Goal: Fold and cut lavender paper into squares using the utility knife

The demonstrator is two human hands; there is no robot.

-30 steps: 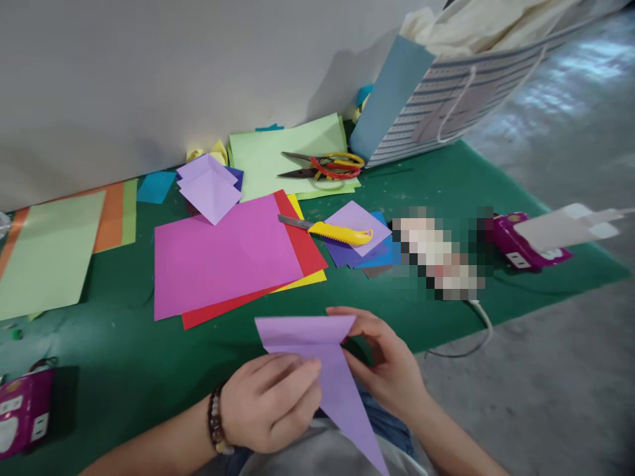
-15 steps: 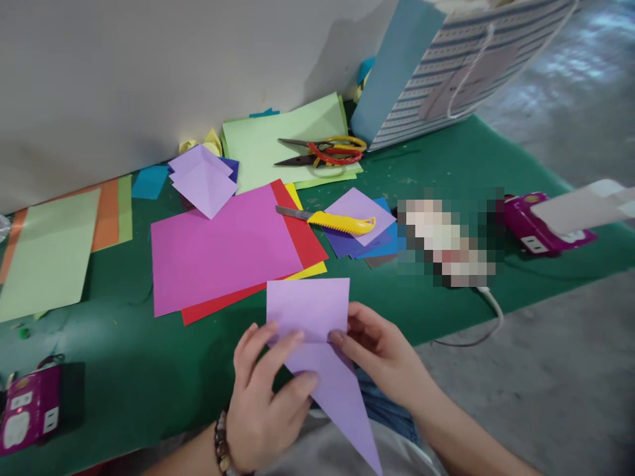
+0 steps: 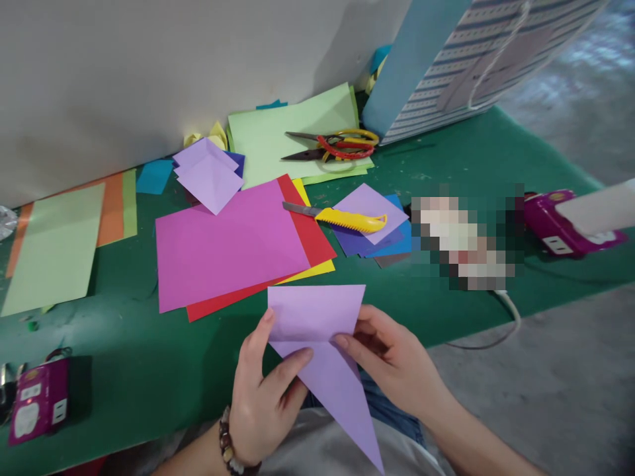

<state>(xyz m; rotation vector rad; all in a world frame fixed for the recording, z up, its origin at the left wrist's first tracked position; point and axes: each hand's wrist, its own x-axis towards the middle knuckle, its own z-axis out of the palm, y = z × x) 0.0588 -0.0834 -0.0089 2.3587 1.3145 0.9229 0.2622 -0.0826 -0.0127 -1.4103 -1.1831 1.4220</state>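
Observation:
A sheet of lilac paper (image 3: 317, 314) is held over the table's near edge, creased across its upper part, with a long point hanging down toward my lap. My left hand (image 3: 270, 390) has its fingers along the sheet's left side, thumb on the face near the crease; a beaded bracelet circles the wrist. My right hand (image 3: 391, 357) pinches the right edge at the crease, thumb in front and the other fingers behind. Beyond the sheet lie magenta paper (image 3: 228, 248) over red paper (image 3: 315, 231) and yellow paper (image 3: 325, 268).
A yellow-handled utility knife (image 3: 347, 218) lies across coloured papers. Scissors (image 3: 342, 145) rest on pale green sheets (image 3: 262, 142). A striped paper bag (image 3: 446, 73) stands at the back right. Purple power sockets (image 3: 42, 400) sit at the left, and another purple device (image 3: 555, 225) at the right.
The upper flap of the lilac paper has opened out wider to the right. My left forefinger has moved off the face to the left edge. The view has shifted slightly.

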